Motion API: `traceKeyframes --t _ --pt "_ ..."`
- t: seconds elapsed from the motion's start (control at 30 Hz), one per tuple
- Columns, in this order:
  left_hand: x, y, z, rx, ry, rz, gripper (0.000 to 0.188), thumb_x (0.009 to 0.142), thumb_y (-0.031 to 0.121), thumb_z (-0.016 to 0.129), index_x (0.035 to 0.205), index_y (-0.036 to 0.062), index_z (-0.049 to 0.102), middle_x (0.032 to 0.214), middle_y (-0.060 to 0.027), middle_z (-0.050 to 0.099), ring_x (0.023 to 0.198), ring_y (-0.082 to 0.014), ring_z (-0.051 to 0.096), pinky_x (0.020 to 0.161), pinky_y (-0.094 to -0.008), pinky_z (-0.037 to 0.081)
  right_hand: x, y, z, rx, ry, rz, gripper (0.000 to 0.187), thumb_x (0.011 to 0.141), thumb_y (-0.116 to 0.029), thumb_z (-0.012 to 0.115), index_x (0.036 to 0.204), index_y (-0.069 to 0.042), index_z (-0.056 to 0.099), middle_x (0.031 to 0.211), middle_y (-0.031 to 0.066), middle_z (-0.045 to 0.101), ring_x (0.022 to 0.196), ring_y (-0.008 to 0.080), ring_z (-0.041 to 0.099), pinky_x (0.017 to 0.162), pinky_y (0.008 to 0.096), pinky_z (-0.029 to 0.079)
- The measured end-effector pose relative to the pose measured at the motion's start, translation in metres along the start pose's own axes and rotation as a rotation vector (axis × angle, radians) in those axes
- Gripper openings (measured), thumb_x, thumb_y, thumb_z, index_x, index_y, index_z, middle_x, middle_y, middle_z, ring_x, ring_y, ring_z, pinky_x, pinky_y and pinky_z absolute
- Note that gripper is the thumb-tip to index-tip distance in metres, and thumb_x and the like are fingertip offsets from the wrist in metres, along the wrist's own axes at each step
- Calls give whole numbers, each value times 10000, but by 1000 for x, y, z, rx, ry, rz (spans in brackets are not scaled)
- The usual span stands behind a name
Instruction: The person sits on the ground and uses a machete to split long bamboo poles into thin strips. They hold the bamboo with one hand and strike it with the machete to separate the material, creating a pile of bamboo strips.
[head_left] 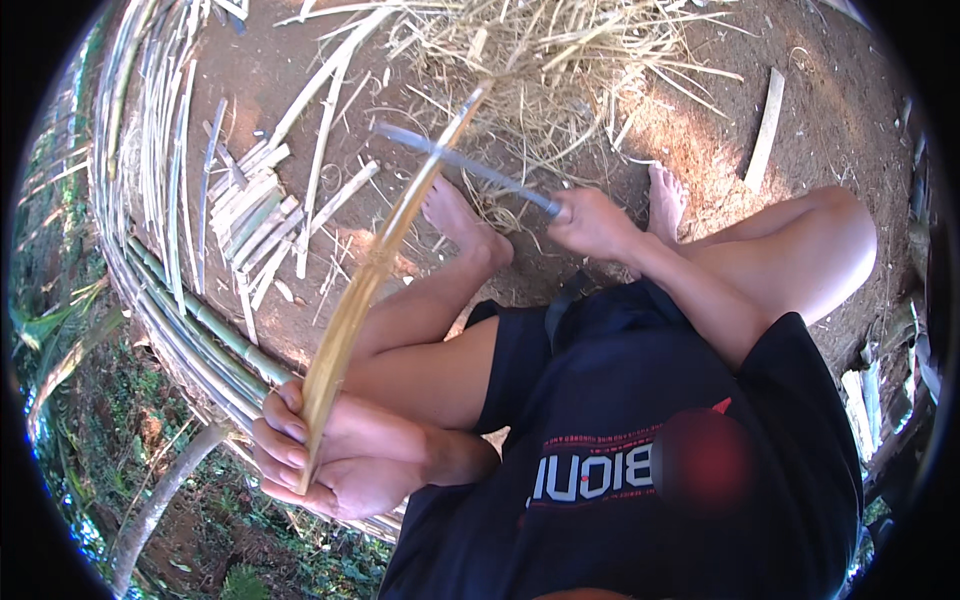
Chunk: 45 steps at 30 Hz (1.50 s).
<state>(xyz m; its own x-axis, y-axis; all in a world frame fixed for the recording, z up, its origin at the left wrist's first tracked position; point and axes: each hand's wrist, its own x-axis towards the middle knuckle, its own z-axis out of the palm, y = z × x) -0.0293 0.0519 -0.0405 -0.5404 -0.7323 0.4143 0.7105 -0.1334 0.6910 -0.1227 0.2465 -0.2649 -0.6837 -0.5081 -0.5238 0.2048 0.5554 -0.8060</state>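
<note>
A long split bamboo strip [345,320], yellowish and tapering toward its far end, slants up and away across the view. My left hand [345,450] is closed round its near end, the fingers curled over the strip. In my right hand [592,224] is the handle of a long, narrow-bladed knife [455,160]; the fist hides most of the handle. The blade points left and crosses the strip near its far end. Whether blade and strip touch there, I cannot tell.
A heap of pale shavings [530,70] lies on the dirt ahead, beyond my bare feet. Short split pieces [250,215] are piled at the left, beside long bamboo poles [190,310] curving along the edge. A flat slat [766,130] lies at the far right.
</note>
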Motion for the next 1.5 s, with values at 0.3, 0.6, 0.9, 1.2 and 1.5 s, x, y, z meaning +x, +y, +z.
traceKeyframes --t 0.3,0.6,0.9,1.2,1.5 --pt "29 -10 -27 -83 -21 -89 236 961 164 395 773 85 513 747 -33 449 772 -189 408 830 -355 341 83 73 -20 -138 119 201 240 781 -235 579 785 1 618 669 216 616 647 385 619 650 470 484" --pt "21 5 -35 15 83 0 260 919 160 440 671 108 499 669 -35 478 685 -178 462 759 -331 367 14 1 46 -99 76 -410 168 743 -184 616 836 -43 623 681 218 612 651 410 614 621 474 485" --pt "24 9 -43 34 240 34 272 935 191 395 673 134 446 625 -25 428 611 -165 426 673 -311 383 47 5 21 -114 64 124 268 822 -240 562 914 -11 667 828 232 675 802 372 677 776 456 535" --pt "56 1 -51 -6 387 45 287 908 170 411 623 144 402 556 -17 384 523 -152 371 565 -306 356 124 139 27 -108 287 263 243 833 -230 583 905 -22 685 816 211 684 747 346 679 716 449 530" --pt "50 5 -42 15 220 -32 418 890 308 506 543 181 310 474 21 248 450 -128 206 529 -305 256 -12 -46 52 6 95 -428 235 745 -178 612 912 -14 635 738 224 649 686 374 654 688 452 523"
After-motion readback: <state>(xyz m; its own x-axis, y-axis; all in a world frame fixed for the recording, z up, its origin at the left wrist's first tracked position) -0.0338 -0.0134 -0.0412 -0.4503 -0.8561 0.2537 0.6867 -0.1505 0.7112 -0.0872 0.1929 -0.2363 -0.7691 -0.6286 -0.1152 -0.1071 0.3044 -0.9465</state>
